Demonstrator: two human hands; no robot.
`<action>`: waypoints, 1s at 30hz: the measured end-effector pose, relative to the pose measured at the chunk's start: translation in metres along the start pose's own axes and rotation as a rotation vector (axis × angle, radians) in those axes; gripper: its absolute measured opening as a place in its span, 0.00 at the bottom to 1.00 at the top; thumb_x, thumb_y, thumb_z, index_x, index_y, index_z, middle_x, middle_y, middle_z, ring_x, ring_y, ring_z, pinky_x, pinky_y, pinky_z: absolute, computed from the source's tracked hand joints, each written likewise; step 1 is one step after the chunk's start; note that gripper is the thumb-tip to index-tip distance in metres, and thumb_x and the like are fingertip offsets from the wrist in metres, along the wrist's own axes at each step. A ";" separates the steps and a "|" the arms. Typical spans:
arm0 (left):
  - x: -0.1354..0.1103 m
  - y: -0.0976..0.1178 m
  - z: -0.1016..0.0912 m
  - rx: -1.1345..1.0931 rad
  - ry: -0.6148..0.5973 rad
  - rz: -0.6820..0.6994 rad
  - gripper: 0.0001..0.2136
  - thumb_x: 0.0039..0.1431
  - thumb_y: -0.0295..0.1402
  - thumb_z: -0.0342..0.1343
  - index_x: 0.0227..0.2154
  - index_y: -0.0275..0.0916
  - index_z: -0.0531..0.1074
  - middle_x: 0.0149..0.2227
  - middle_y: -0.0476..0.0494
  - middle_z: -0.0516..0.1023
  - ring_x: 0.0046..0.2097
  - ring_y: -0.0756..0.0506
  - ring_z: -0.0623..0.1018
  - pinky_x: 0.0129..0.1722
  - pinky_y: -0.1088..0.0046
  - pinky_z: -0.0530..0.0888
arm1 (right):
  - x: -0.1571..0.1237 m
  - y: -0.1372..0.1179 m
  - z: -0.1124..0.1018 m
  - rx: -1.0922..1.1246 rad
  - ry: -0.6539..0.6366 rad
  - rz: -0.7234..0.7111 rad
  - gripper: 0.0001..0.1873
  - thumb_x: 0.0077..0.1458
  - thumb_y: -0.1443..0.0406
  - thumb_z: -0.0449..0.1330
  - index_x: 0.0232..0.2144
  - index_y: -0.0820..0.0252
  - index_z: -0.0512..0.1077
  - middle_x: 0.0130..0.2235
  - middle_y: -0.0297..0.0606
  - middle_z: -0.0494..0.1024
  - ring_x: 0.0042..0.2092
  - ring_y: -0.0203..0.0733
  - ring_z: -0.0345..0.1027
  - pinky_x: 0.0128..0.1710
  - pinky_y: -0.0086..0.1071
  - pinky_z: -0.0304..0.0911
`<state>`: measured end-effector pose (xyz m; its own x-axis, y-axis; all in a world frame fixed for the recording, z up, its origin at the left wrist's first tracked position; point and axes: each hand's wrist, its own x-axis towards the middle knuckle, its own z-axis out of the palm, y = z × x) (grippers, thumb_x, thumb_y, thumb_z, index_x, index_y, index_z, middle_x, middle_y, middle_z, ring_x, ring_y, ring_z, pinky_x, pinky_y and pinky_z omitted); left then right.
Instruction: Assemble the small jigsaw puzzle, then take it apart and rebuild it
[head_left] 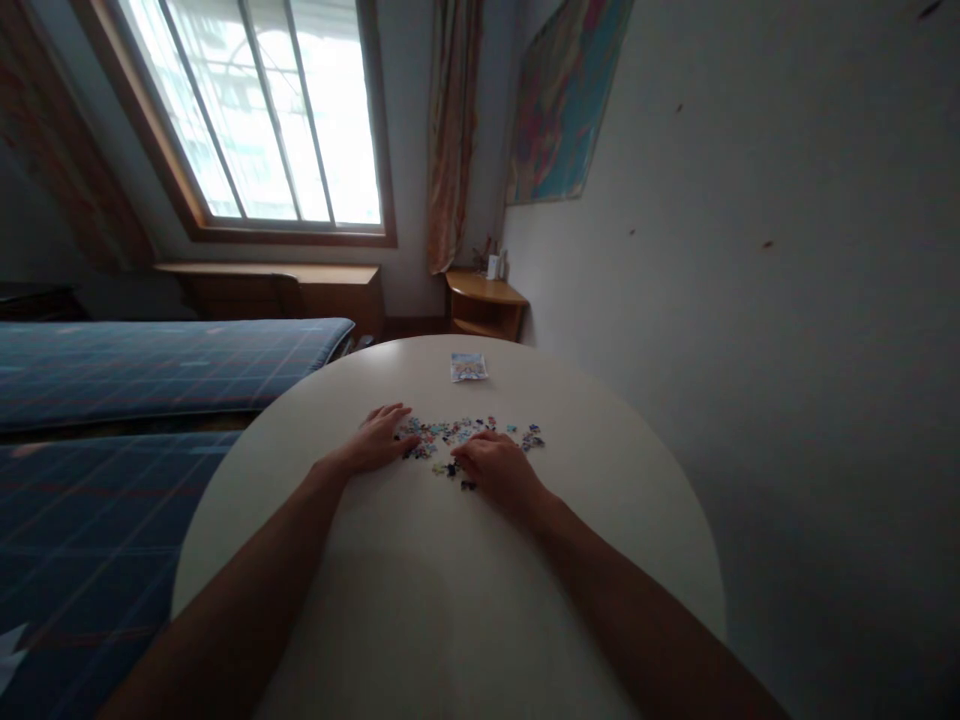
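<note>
Many small jigsaw puzzle pieces (pixel 439 430) lie loose in a spread on the white round table (pixel 420 560). At the left end of the spread rests my left hand (pixel 379 440), fingers apart, thumb and fingertips next to the outer pieces. My right hand (pixel 499 465) is over the near right part of the spread, its fingers bent down and drawn together. Whatever is under those fingertips is hidden or too small to make out. Just below them are a few dark pieces (pixel 468 485) and a yellowish piece (pixel 439 468).
Beyond the pieces lies a small printed packet (pixel 469 367). Beds with blue plaid covers (pixel 150 370) stand to the left, close to the table's edge. A white wall (pixel 750 350) runs along the right. A wooden corner shelf (pixel 487 290) is behind the table.
</note>
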<state>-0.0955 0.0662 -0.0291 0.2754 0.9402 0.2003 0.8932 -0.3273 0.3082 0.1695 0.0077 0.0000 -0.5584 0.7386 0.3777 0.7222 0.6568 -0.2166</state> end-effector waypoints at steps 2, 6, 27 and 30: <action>-0.002 0.004 0.000 0.014 -0.030 -0.005 0.36 0.57 0.58 0.47 0.61 0.37 0.63 0.66 0.36 0.60 0.67 0.36 0.57 0.65 0.59 0.55 | 0.000 0.001 0.002 -0.005 0.006 0.015 0.10 0.63 0.64 0.56 0.40 0.55 0.78 0.41 0.38 0.81 0.48 0.44 0.70 0.51 0.36 0.62; -0.004 0.014 -0.001 0.039 -0.087 -0.010 0.41 0.55 0.61 0.47 0.64 0.36 0.58 0.68 0.34 0.54 0.69 0.34 0.51 0.66 0.56 0.52 | -0.003 0.001 0.003 0.024 0.001 0.008 0.11 0.63 0.64 0.56 0.45 0.56 0.76 0.47 0.40 0.78 0.52 0.44 0.68 0.55 0.38 0.60; -0.007 0.024 -0.006 0.054 -0.119 -0.013 0.40 0.57 0.60 0.45 0.65 0.38 0.55 0.69 0.35 0.52 0.69 0.35 0.50 0.66 0.54 0.49 | -0.011 0.002 -0.002 -0.015 -0.141 -0.172 0.26 0.62 0.51 0.54 0.58 0.52 0.67 0.64 0.43 0.64 0.65 0.52 0.53 0.63 0.48 0.50; -0.005 0.023 -0.003 0.052 -0.078 -0.002 0.37 0.60 0.59 0.40 0.64 0.37 0.57 0.68 0.34 0.55 0.69 0.35 0.53 0.66 0.54 0.50 | -0.011 0.003 -0.005 -0.038 -0.148 -0.126 0.28 0.63 0.51 0.53 0.59 0.58 0.67 0.63 0.46 0.64 0.65 0.53 0.52 0.64 0.47 0.49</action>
<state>-0.0773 0.0540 -0.0207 0.2983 0.9461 0.1262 0.9105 -0.3217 0.2597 0.1795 0.0008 -0.0004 -0.6971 0.6673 0.2622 0.6565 0.7411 -0.1409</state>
